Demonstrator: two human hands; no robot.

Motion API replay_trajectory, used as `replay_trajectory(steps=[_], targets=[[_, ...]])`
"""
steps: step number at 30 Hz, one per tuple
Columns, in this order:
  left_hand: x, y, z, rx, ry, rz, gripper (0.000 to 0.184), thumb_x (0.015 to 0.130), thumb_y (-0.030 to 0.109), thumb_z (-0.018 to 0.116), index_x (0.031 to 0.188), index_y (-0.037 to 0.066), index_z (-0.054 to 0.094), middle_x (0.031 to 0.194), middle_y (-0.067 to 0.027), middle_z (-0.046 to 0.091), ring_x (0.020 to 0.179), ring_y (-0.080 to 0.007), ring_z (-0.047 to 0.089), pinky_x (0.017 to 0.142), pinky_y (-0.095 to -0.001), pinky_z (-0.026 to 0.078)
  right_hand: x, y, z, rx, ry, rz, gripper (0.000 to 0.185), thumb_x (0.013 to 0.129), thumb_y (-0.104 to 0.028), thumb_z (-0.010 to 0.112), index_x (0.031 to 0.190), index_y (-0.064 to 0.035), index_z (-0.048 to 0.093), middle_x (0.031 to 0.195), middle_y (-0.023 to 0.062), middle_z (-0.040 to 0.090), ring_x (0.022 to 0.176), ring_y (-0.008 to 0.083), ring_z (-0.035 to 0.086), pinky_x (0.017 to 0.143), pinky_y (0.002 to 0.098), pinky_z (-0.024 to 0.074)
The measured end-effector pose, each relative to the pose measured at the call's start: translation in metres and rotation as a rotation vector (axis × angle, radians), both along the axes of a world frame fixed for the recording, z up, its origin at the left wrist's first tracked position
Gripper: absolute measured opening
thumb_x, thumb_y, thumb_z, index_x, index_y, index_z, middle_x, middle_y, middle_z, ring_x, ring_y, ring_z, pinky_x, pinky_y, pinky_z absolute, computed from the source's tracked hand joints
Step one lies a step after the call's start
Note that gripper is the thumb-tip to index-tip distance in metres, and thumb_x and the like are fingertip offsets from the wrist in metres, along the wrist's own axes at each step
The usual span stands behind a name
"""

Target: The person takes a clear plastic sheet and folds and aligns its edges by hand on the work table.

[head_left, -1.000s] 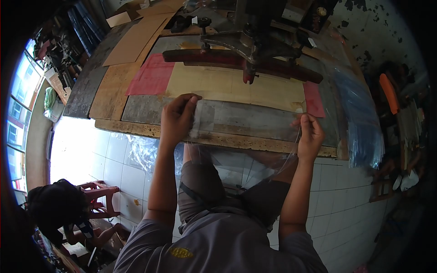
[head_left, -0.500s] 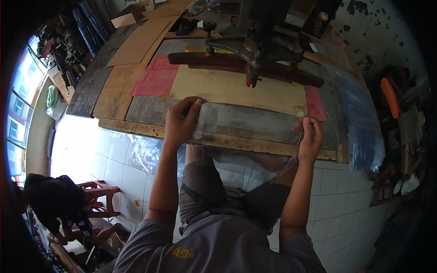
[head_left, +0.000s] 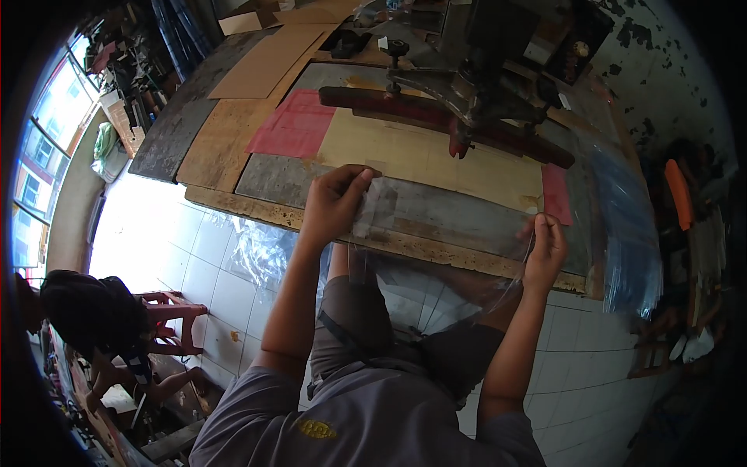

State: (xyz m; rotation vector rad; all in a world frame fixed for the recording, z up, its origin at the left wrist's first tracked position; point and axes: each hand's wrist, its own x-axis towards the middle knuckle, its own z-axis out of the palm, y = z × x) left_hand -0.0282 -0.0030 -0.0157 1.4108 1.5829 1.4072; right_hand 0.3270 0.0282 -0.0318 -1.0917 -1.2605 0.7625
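A clear plastic sheet (head_left: 447, 271) is stretched between my two hands and droops over the table's front edge towards my lap. My left hand (head_left: 336, 204) pinches its left side with thumb and fingers, just above the wooden edge. At the other side, my right hand (head_left: 546, 253) has the sheet's right edge pinched between its fingertips. Just beyond the hands, a pale yellow strip (head_left: 405, 152) with red ends lies flat on the worktable. Over that strip stands a dark red bar (head_left: 517, 140), carried by a metal machine arm (head_left: 443, 86).
Cardboard (head_left: 268, 62) lies at the table's left. Bluish plastic sheets (head_left: 626, 233) hang over its right side. Crumpled clear plastic (head_left: 261, 253) is below the front edge. Another person (head_left: 93, 319) is low at the left beside a red stool (head_left: 175, 319).
The camera view has turned slightly, so the table and machine appear shifted right. Both hands keep their pinch on the plastic sheet, which hangs much as before.
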Motion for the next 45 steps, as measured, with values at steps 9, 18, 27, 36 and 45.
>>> replay_trajectory(steps=[9,18,27,36,45], targets=[[0.004,0.000,0.004,0.048,0.043,0.025,0.025,0.100,0.025,0.066,0.106,0.003,0.077,0.071,-0.0064,0.069,0.066,-0.0091,0.061,0.063,-0.0282,0.049,-0.005,0.002,0.005,-0.039,-0.043,-0.043,0.023,0.107,-0.021,0.057,0.099,-0.0007,0.066,0.078,-0.0002,0.061,0.071,0.0075,0.057,0.065,0.0248,0.0419],[0.003,0.027,0.013,-0.045,0.234,0.008,0.022,0.099,0.018,0.064,0.100,-0.002,0.073,0.062,-0.0058,0.062,0.053,-0.0116,0.058,0.054,-0.0317,0.047,0.001,0.044,0.033,-0.014,-0.594,-0.075,0.024,0.099,-0.020,0.064,0.091,0.0032,0.067,0.075,0.0090,0.064,0.067,0.0144,0.060,0.064,0.0320,0.0457],[-0.013,0.097,-0.005,0.049,0.636,0.071,0.016,0.093,0.015,0.063,0.095,0.003,0.073,0.078,-0.0192,0.072,0.078,-0.0330,0.074,0.072,-0.0435,0.057,-0.003,0.108,0.018,-0.068,-0.823,-0.018,0.015,0.088,-0.015,0.072,0.091,-0.0004,0.072,0.081,0.0170,0.071,0.077,0.0315,0.072,0.071,0.0420,0.0535],[-0.007,0.098,0.011,-0.127,0.861,-0.014,0.018,0.089,0.011,0.063,0.101,0.007,0.076,0.090,-0.0204,0.074,0.084,-0.0395,0.072,0.080,-0.0478,0.057,-0.011,0.102,0.022,0.026,-0.910,0.001,0.010,0.087,-0.009,0.072,0.089,0.0005,0.069,0.090,0.0158,0.067,0.081,0.0338,0.069,0.071,0.0437,0.0533],[-0.015,0.085,0.017,-0.119,0.769,-0.130,0.026,0.092,0.010,0.061,0.111,0.003,0.075,0.099,-0.0247,0.072,0.092,-0.0408,0.070,0.085,-0.0477,0.055,0.006,0.093,0.041,-0.012,-1.019,0.162,0.018,0.095,-0.008,0.066,0.109,-0.0021,0.076,0.100,0.0157,0.067,0.087,0.0336,0.068,0.079,0.0417,0.0539]])
